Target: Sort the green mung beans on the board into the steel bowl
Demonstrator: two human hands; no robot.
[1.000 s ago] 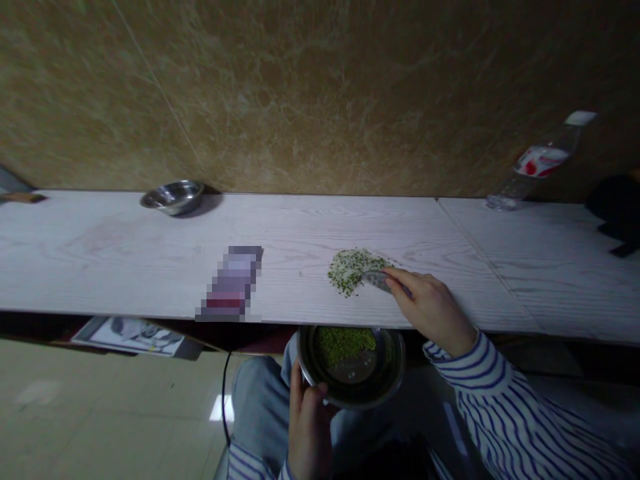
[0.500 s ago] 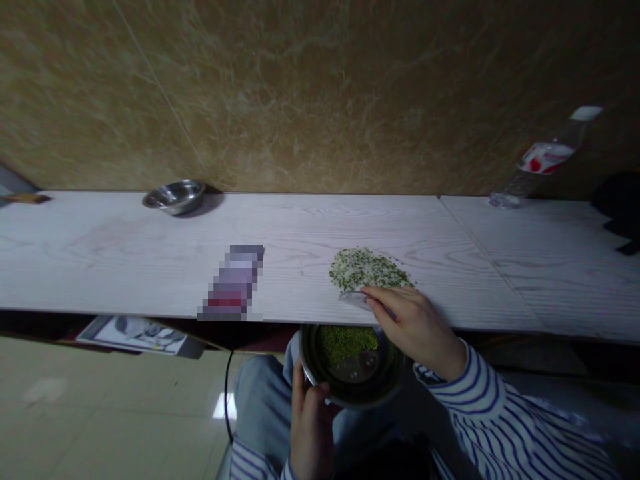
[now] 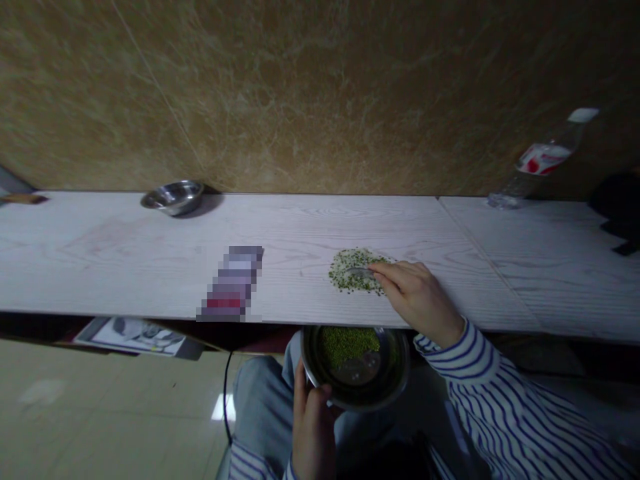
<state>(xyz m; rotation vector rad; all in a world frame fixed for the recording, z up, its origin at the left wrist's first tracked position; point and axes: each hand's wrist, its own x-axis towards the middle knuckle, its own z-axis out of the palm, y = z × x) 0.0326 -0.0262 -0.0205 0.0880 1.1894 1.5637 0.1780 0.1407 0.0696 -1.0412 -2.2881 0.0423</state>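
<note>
My left hand grips the near left rim of a metal bowl, held below the table's front edge. Green mung beans lie in the bowl's far part, and its bare bottom shines in the near part. In the fingers of my right hand is a metal spoon, its head resting over a spread of white grains mixed with green beans on the table. My right hand covers the right side of that spread.
A smaller metal bowl stands by the wall at left. A blurred-out flat object lies near the front edge of the pale table. Farther right are a plastic bottle and a dark object. An open drawer juts out below.
My right hand has moved the spoon away from me, from the near edge of the spread onto its middle. My left hand and the bowl stay nearly still.
</note>
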